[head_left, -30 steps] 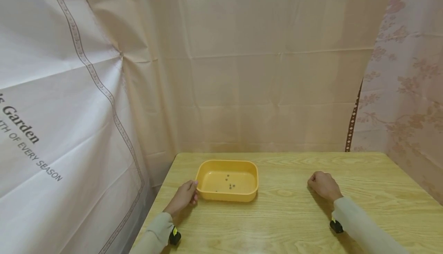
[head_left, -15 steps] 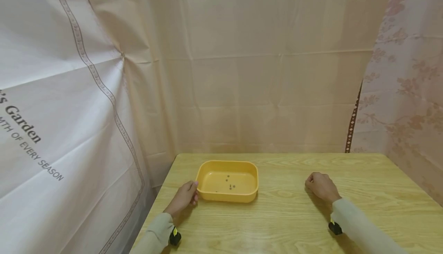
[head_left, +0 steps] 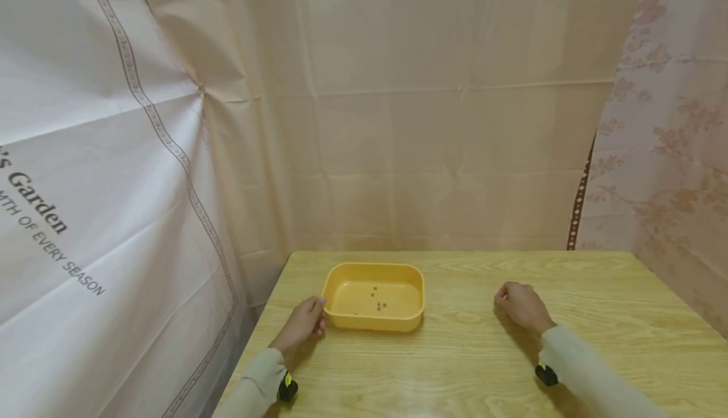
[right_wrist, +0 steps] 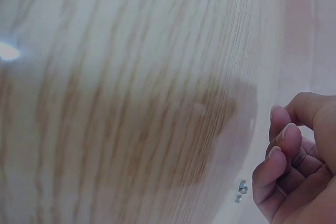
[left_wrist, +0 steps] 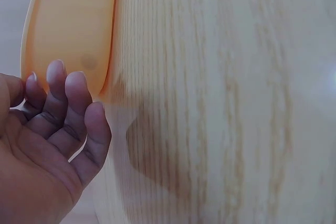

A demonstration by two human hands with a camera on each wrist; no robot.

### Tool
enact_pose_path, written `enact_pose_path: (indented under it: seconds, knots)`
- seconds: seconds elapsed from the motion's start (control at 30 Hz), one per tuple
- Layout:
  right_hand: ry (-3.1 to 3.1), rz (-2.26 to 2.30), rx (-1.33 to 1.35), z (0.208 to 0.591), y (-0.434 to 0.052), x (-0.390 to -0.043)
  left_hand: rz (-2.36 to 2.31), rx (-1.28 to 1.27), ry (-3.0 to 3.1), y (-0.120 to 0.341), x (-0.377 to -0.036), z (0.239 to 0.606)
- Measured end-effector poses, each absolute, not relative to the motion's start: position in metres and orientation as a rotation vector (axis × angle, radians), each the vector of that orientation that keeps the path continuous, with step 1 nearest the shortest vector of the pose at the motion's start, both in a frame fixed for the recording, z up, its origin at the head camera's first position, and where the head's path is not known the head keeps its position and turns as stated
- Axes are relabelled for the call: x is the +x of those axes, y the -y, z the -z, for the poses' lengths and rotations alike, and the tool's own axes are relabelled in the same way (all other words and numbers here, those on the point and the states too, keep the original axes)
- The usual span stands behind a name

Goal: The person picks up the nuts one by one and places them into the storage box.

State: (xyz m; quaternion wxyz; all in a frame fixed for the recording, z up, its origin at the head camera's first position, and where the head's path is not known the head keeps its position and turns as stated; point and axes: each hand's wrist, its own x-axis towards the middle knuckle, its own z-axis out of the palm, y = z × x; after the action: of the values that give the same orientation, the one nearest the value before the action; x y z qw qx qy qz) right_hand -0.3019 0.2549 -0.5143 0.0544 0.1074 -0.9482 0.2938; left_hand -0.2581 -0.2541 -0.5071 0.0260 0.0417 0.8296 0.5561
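An orange plastic tray [head_left: 342, 321] lies on the wooden table [head_left: 466, 355], with several small dark bits [head_left: 379, 306] on its floor. My left hand [head_left: 304, 324] rests on the table, its relaxed fingers against the tray's left end. In the left wrist view the fingers [left_wrist: 65, 95] lie lightly bent beside the tray's wall [left_wrist: 68, 30]. My right hand [head_left: 519, 305] sits on the table to the right of the tray, apart from it, with its fingers curled in. In the right wrist view the curled right hand [right_wrist: 294, 156] shows nothing held, and two tiny metal pieces [right_wrist: 241, 190] lie beside it.
Beige cloth [head_left: 432, 121] hangs behind the table, a white printed sheet [head_left: 85, 184] on the left and a floral curtain [head_left: 671, 152] on the right. The table's left edge [head_left: 253, 342] runs just beside my left hand.
My right hand has slid a little to the left, toward the tray. The left hand and the tray have stayed where they were.
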Motion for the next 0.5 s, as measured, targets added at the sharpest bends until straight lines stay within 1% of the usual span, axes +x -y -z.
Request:
enact_pose_path:
  seconds: [0.5]
  knots:
    - [2.875,-0.929,0.336,0.515,-0.243,-0.300,-1.704,0.126,-2.562,0.254,-0.258,0.506]
